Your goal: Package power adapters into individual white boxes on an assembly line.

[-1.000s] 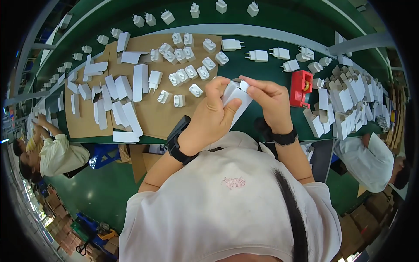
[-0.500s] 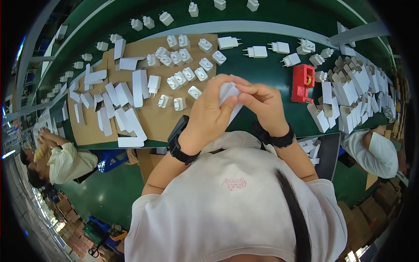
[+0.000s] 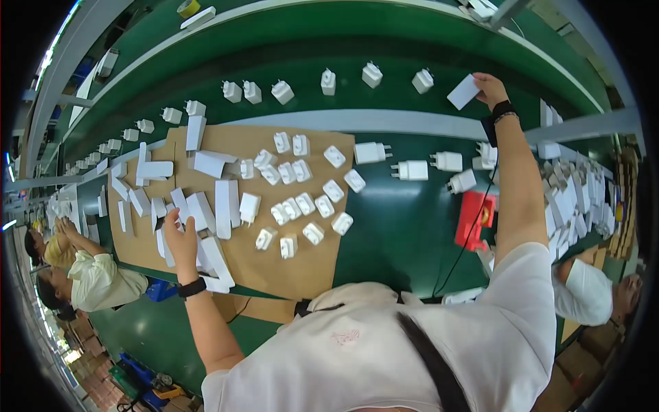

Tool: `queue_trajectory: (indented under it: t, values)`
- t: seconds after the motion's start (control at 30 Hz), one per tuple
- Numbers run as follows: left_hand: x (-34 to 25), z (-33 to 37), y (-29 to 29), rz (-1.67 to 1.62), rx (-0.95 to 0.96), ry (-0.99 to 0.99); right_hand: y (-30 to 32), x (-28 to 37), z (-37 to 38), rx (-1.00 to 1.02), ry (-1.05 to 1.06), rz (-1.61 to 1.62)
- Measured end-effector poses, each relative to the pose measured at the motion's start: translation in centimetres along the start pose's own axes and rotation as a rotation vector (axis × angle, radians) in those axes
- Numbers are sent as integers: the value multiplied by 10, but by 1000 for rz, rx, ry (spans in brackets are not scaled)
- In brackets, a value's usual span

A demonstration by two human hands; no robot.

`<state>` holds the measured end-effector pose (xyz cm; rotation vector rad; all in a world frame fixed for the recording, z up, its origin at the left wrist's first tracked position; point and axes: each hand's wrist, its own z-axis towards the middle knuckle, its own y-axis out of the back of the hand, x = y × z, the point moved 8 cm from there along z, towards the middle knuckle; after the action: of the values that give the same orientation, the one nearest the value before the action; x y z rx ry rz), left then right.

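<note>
At the far right, beyond the grey rail, my right hand [image 3: 490,90] grips a small white box [image 3: 463,92] by its right end, over the green belt. Off to the left, my left hand [image 3: 181,242] hovers at a pile of white boxes [image 3: 223,206], its fingers apart and nothing seen in them. Several white plug adapters [image 3: 292,209] stand on a brown cardboard sheet [image 3: 295,268] in the middle. More adapters [image 3: 410,170] lie on the green table to its right.
A red tape dispenser [image 3: 471,220] sits on the right, with a thin black cable [image 3: 458,257] beside it. Behind it is a heap of white boxes [image 3: 573,196]. A row of adapters [image 3: 328,82] stands on the belt [image 3: 302,58]. Other people [image 3: 103,275] sit at both sides.
My hands were together at the middle on a white box. Now the right has reached far right and forward with a white box, and the left has moved to the box pile.
</note>
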<state>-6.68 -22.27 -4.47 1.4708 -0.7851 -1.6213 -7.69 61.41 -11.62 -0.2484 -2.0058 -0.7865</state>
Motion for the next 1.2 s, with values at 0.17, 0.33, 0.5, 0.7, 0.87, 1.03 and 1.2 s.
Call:
queue_trajectory:
  t: [0.17,0.33,0.5,0.7,0.87,1.03,1.2]
  values:
    - [8,28,-41,88,172,34,-102,81,-1,-35,624,-451]
    - [-33,73,-102,95,451,177,-130,60,3,188,575,-959]
    - [-23,65,-90,50,549,323,-128,80,-7,49,379,-740]
    - [-13,34,-92,151,436,158,-87,142,-142,180,318,239]
    - [-71,15,10,-597,242,294,-98,115,-259,498,177,973]
    - [-152,-53,8,-1780,366,373,-201,115,-390,872,-115,1383]
    - [-209,-113,-38,-1805,444,232,-183,109,-423,527,88,1217]
